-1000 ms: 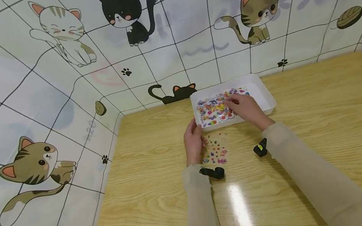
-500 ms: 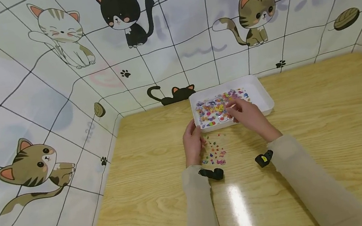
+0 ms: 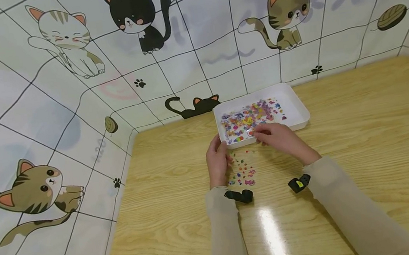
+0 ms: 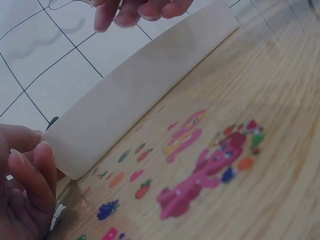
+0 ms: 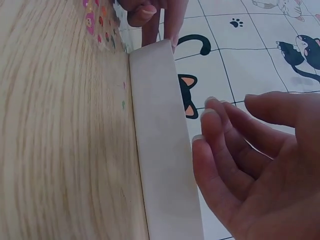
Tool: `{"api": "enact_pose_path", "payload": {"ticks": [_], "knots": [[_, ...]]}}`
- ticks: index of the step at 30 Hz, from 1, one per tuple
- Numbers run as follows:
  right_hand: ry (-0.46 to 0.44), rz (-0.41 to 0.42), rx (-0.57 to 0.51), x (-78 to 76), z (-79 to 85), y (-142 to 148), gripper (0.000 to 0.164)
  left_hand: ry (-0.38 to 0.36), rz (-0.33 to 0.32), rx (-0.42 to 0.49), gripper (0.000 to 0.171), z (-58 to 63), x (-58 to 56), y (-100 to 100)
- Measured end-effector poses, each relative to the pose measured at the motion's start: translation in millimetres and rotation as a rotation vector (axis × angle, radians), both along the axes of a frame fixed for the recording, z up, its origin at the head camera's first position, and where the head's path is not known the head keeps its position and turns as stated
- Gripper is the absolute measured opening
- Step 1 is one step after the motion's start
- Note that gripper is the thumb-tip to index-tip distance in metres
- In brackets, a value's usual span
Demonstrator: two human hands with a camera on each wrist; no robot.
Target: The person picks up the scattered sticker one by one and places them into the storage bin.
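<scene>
A white tray [image 3: 299, 107] stands against the back wall, with many small colourful stickers [image 3: 247, 120] lying in it. My left hand [image 3: 218, 164] grips the tray's front left corner; its curled fingers [image 4: 35, 180] show beside that corner in the left wrist view. My right hand [image 3: 281, 139] hovers over the front wall of the tray. Its fingers are loosely bent, with the thumb apart from them and nothing visible between. On the table before the tray lies a clear sticker sheet [image 4: 185, 195] with fruit and pink ponies, its left edge beside my left hand.
The wooden table [image 3: 172, 236] reaches out on both sides of the tray. A wall cloth [image 3: 213, 21] with printed cats and grid lines rises behind and at the left. Black wrist cameras [image 3: 241, 196] sit on both wrists.
My right hand has drawn back from the middle of the tray toward its front wall. My left hand stays at the corner. The tray has not moved.
</scene>
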State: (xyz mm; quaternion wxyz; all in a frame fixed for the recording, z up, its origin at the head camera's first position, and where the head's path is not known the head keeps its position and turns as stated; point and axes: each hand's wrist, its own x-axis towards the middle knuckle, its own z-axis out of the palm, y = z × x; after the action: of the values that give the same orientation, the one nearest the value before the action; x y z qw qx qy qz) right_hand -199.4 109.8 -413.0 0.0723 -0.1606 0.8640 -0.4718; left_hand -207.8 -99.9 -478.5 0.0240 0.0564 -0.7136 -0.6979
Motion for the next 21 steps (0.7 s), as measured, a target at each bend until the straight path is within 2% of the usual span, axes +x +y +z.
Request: {"api": "enact_pose_path", "payload": {"ticks": [8, 14, 21], "knots": [[-0.026, 0.033, 0.103, 1.4, -4.4, 2, 0.041, -0.006, 0.003, 0.0, 0.039, -0.2, -1.7, 1], [0.003, 0.092, 0.253, -0.6, -13.2, 2, 0.044, -0.006, 0.003, -0.013, 0.039, 0.9, -1.4, 1], [-0.026, 0.124, 0.252, 0.4, -17.1, -5, 0.05, -0.003, 0.006, -0.018, 0.039, 0.0, -2.1, 0]]}}
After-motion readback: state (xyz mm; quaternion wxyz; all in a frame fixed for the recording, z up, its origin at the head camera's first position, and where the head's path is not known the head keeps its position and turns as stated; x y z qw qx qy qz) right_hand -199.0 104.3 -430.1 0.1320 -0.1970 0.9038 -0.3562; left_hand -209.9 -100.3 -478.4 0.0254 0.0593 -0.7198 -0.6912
